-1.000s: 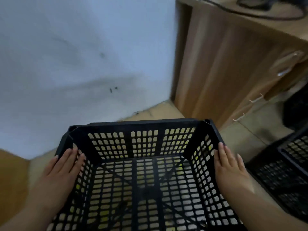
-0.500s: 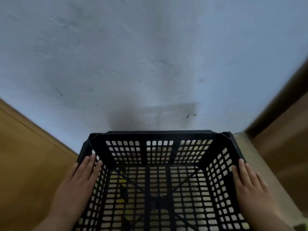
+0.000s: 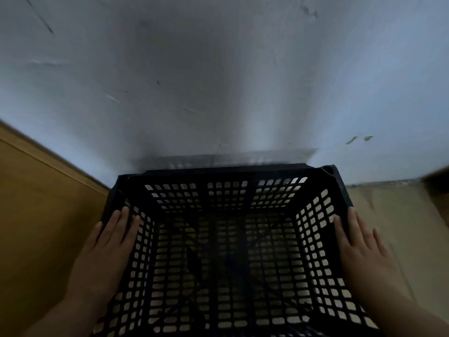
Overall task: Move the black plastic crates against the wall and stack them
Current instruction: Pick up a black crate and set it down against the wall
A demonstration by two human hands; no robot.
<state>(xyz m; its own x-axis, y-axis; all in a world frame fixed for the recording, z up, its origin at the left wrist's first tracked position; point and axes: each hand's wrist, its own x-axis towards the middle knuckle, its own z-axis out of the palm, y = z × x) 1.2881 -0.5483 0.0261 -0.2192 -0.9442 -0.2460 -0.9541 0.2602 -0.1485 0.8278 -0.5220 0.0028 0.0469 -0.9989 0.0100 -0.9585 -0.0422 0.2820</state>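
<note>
Scuffed grey wall fills bkgd, wood panel at L, pale floor at R; black crate is open-side up w/ far rim right up at the wall, can't tell if touching, or if base is down on floor. L hand + R hand lie flat on outer side walls, fingers straight, nothing hooked round rim, so crate is held by palm squeeze only. Risk, my read: palms slip on smooth plastic & crate drops or skews; L corner could catch the panel, leaving it crooked for stacking.
</note>
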